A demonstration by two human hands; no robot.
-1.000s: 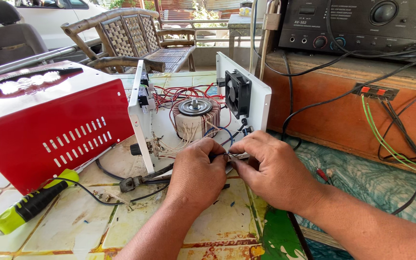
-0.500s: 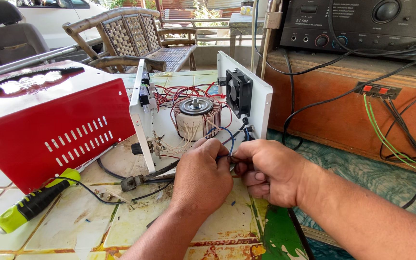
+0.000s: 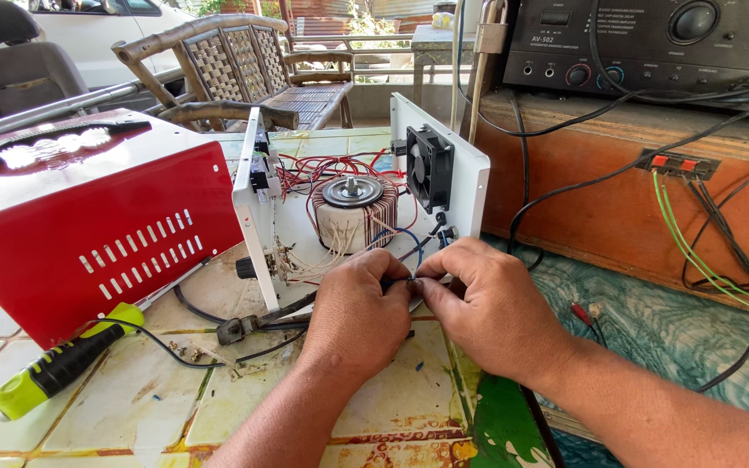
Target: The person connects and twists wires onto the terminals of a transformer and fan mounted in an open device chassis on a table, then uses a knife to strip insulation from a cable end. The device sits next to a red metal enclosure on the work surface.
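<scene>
Your left hand [image 3: 359,310] and right hand [image 3: 489,305] meet fingertip to fingertip, both pinching a thin dark insulated wire [image 3: 399,280] whose long axis runs 9-to-3 o'clock. It lies at 6 o'clock of the copper-wound round transformer [image 3: 353,212], beside the white metal fan panel [image 3: 440,166].

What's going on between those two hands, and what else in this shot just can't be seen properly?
- Head view: what the left hand and right hand pinch together; the fingers cover all but a dark wire end.
- The pliers: handles hidden under the left hand.
- The toroidal transformer: its wire joints are too small to trace.
- The red cover: cut off by the left edge, top washed out by glare.
</scene>
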